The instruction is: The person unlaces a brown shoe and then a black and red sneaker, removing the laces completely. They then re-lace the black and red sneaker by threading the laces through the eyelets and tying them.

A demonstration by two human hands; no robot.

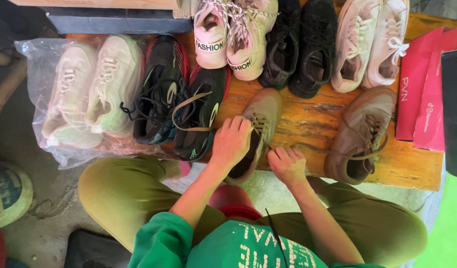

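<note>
A tan sneaker [264,113] lies on an orange wooden bench [308,124], toe pointing away from me. My left hand [230,141] rests on its heel and opening, fingers curled over the tongue. My right hand [287,165] is closed beside the shoe's right side, pinching what looks like a thin lace end. Its matching tan sneaker [361,134] sits to the right, laces loose.
A black pair with red and green trim [181,94] lies left of my hands; a pale pair in a clear plastic bag [87,92] is further left. Pink-and-white, black and pale pink pairs line the back. Pink boxes [421,84] stand at right. My knees are below the bench.
</note>
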